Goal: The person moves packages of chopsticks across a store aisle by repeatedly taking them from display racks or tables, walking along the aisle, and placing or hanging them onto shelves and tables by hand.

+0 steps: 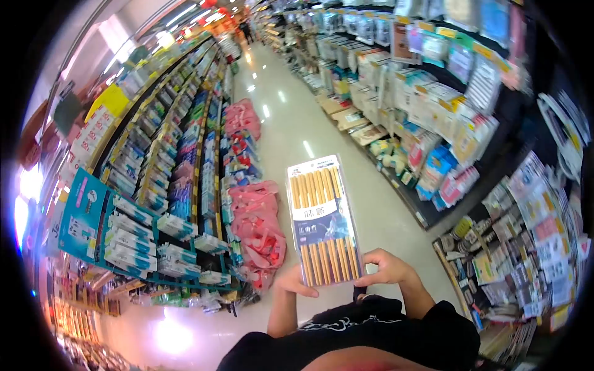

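A clear-fronted pack of wooden chopsticks is held upright in front of my chest, its printed side facing me. Across its middle runs a white and dark blue label with Chinese characters. My left hand grips the lower left corner, the thumb lying on the front. At the lower right edge, my right hand is closed on the pack, its thumb near the edge. The other fingers of both hands are mostly hidden behind the pack.
Shelves of boxed toothpaste-like goods line the left. Pink plastic bags lie on the floor beside them. Hanging packaged goods fill the right racks, with another rack nearer me. A shiny aisle floor runs ahead towards a distant person.
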Available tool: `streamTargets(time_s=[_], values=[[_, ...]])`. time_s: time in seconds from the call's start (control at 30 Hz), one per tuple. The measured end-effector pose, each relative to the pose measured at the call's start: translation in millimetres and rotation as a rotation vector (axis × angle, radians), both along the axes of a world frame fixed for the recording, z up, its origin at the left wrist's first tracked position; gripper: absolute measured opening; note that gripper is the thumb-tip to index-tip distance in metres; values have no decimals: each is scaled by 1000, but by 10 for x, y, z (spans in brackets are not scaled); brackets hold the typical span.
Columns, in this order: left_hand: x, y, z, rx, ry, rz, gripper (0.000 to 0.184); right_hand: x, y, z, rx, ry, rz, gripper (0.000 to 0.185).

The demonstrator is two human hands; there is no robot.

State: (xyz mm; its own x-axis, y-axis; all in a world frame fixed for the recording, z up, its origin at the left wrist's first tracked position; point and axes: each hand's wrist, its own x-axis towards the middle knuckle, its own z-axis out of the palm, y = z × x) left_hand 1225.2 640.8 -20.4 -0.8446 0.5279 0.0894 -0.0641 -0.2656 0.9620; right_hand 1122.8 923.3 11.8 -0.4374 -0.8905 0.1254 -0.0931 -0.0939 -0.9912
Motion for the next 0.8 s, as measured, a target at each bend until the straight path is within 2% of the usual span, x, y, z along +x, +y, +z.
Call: streamTargets(time_s=[0.03, 0.07, 0.2, 0.27, 0.33, 0.37, 0.47, 0.5, 0.6, 0.73, 0.77, 0.8], values=[[-65, -132, 99, 24, -202, 61, 92, -139, -165, -2, 20, -52, 10, 21], [-169, -326, 147, 8, -254, 45, 85, -274, -314, -5, 37, -107, 18, 23], [-433, -833, 238, -29, -203, 182, 79, -758, -945, -128, 10, -303, 158, 32], [-471, -1052, 199, -80, -181, 243, 80, -936, -1265, -166, -29, -317, 212, 35], [-508, -1263, 210, -128, -175, 276, 82, -1148, -1574, -98, 46, -302, 300, 37], [-501, -1465, 46, -159, -204, 237, 86, -1238, -1754, -134, 95, -306, 323, 39], [-601, -1790, -74, -23, -196, 452, 76, -1598, -2313, -168, 291, -192, 419, 40], [-770, -1898, -30, 79, -256, 472, 78, -1722, -2496, -211, 241, -265, 427, 38], [-1201, -2365, -316, 105, -272, 557, 77, -2198, -3058, -444, 264, -422, 466, 34], [-2033, -3281, -340, -281, -196, 387, 77, -2962, -3773, -270, 261, -153, 289, 24], [-2313, -3443, 3, -409, -210, 392, 72, -3196, -3929, -102, 438, -123, 282, 22], [-2597, -3611, 278, -460, -225, 383, 70, -3422, -4078, -9, 362, -64, 265, 21]])
